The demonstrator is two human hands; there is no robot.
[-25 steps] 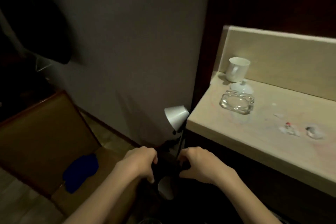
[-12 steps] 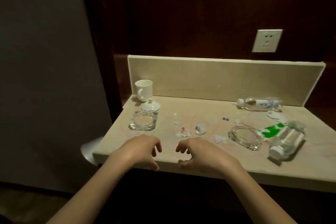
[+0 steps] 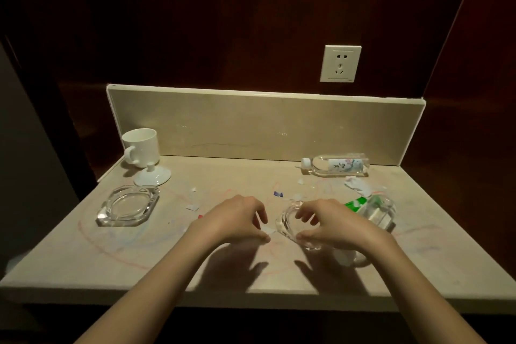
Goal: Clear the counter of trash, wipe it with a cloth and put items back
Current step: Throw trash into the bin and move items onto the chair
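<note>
Both forearms reach in over the near edge of the beige table, which is marked with faint red scribbles. The left hand hovers with fingers loosely curled, its fingertips at a small white paper scrap; whether it pinches the scrap I cannot tell. The right hand curls finger and thumb around a round glass ashtray. Just beyond it lies a crushed plastic bottle with a green label. To the left sits a square glass ashtray. Paper scraps are scattered mid-table. Farther back stand a white lid, a white mug and a clear bottle lying on its side.
</note>
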